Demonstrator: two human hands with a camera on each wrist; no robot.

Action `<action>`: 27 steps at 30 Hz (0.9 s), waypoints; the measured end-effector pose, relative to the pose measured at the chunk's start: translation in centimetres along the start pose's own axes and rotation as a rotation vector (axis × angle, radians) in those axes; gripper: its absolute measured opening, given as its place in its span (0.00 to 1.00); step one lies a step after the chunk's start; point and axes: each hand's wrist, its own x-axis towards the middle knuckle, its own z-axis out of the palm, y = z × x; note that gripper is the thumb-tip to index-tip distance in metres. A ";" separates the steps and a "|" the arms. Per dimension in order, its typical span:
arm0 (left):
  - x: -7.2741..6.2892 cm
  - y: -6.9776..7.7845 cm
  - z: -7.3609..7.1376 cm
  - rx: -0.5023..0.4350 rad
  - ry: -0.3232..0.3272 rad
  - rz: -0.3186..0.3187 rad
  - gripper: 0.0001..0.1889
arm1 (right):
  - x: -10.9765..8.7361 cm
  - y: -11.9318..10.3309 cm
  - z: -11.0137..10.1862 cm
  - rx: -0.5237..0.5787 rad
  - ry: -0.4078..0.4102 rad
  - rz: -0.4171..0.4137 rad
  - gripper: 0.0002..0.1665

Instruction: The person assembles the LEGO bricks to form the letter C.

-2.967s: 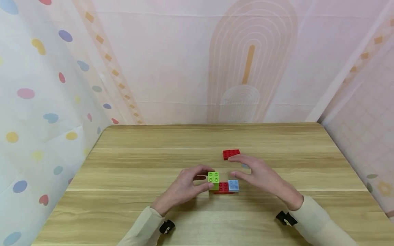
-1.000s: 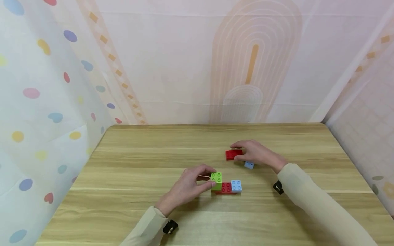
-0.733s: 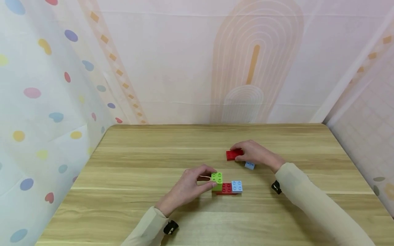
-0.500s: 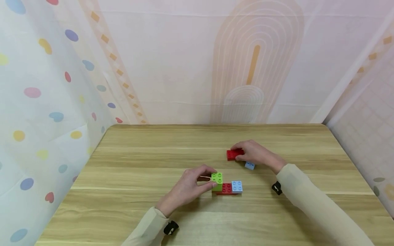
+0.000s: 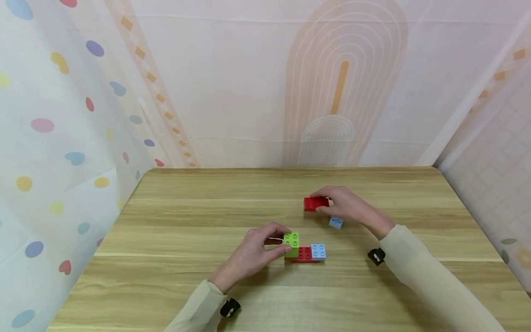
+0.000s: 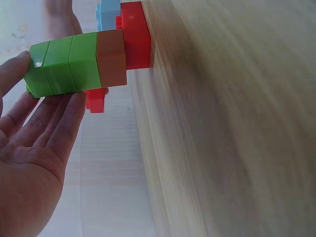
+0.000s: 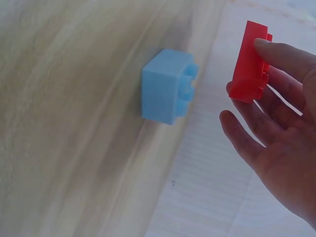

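My left hand (image 5: pixel 249 253) grips a stack of green building bricks (image 6: pixel 61 64) between thumb and fingers. Under the green lies a brown brick (image 6: pixel 112 58), set on one end of a red base brick (image 5: pixel 304 253). A light blue brick (image 5: pixel 318 251) sits on the base's other end. Farther back, my right hand (image 5: pixel 348 206) pinches a long red brick (image 5: pixel 314 204) between thumb and fingers. In the right wrist view this red brick (image 7: pixel 249 64) is held clear of the table, its studs toward the palm.
A loose light blue brick (image 5: pixel 336 222) lies on the wooden table (image 5: pixel 199 203) just under my right wrist, also close in the right wrist view. Patterned cloth (image 5: pixel 232 92) hangs behind the table and along both sides.
My right hand has gone from beside the assembled bricks to the red brick at the back, gripped it and lifted it slightly. The left hand keeps its hold on the green stack.
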 end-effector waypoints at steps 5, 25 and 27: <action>0.1 0.0 0.0 -0.004 0.006 0.009 0.16 | -0.5 -0.4 -0.3 0.003 0.032 -0.023 0.23; 0.2 -0.1 0.0 -0.013 0.006 0.009 0.16 | -2.5 -0.9 -0.5 0.053 0.155 -0.135 0.22; 0.2 -0.1 0.0 -0.013 0.007 0.009 0.16 | -2.7 -1.0 -0.5 0.051 0.168 -0.145 0.22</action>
